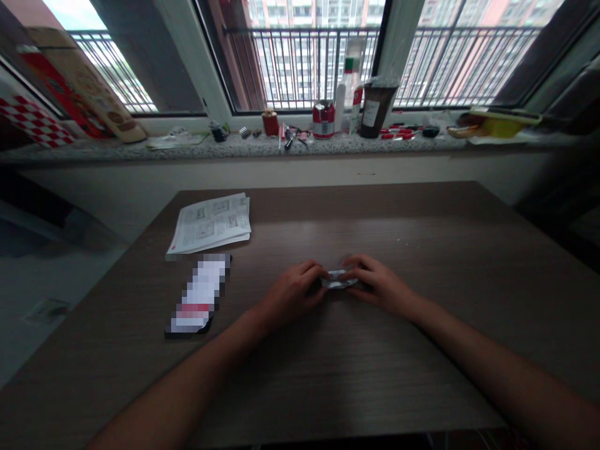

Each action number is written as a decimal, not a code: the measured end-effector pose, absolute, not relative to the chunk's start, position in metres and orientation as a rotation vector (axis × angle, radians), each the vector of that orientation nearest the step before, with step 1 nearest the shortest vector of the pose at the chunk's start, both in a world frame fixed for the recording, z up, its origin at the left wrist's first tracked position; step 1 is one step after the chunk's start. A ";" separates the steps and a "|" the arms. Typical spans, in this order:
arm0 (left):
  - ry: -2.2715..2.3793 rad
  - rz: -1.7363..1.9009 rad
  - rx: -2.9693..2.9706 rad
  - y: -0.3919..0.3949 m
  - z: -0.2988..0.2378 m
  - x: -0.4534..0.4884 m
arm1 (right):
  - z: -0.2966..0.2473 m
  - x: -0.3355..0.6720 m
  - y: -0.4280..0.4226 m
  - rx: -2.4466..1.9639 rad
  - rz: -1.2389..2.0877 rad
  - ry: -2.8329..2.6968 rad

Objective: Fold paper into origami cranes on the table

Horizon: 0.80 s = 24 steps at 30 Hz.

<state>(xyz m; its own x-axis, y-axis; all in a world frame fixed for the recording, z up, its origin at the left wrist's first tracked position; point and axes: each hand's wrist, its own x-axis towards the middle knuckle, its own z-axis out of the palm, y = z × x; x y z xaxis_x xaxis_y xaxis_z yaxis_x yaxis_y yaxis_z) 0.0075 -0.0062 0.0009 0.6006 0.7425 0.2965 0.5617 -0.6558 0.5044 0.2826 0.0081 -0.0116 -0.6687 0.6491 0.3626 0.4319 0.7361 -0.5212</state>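
Note:
A small, flat, whitish-silver piece [338,280], perhaps folded paper or foil, is held between my two hands just above or on the brown table [337,387]; its exact kind I cannot make out. My left hand [300,285] pinches its left end with thumb and fingers. At the right end, my right hand [372,281] grips it the same way, the fingers bent over the top edge. Fingertips cover both ends of the piece. Left of my left hand lies a phone [199,294] with its screen blurred out.
Printed sheets [210,222] lie at the table's back left. Along the windowsill [244,147] stand a red can [323,119], a dark cup [372,111], a small red holder [270,122], a leaning long package [84,81] and several small items. The table's far edge faces the wall.

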 end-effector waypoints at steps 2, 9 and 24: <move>1.027 0.724 2.425 -0.007 0.002 0.007 | -0.010 0.283 0.008 -0.817 0.517 -2.380; 0.999 0.772 2.258 -0.011 0.010 0.010 | -0.001 0.278 0.005 -0.822 0.515 -2.294; 1.090 0.750 2.443 0.002 -0.004 0.009 | -0.006 0.271 0.010 -0.915 0.469 -2.267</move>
<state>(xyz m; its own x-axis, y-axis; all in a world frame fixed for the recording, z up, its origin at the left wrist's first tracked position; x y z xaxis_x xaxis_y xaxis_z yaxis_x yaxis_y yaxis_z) 0.0090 0.0022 -0.0038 0.5611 0.7634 0.3199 0.5717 -0.6369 0.5172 0.2706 0.0100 -0.0059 -0.5521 0.7151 0.4286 0.4863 0.6938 -0.5312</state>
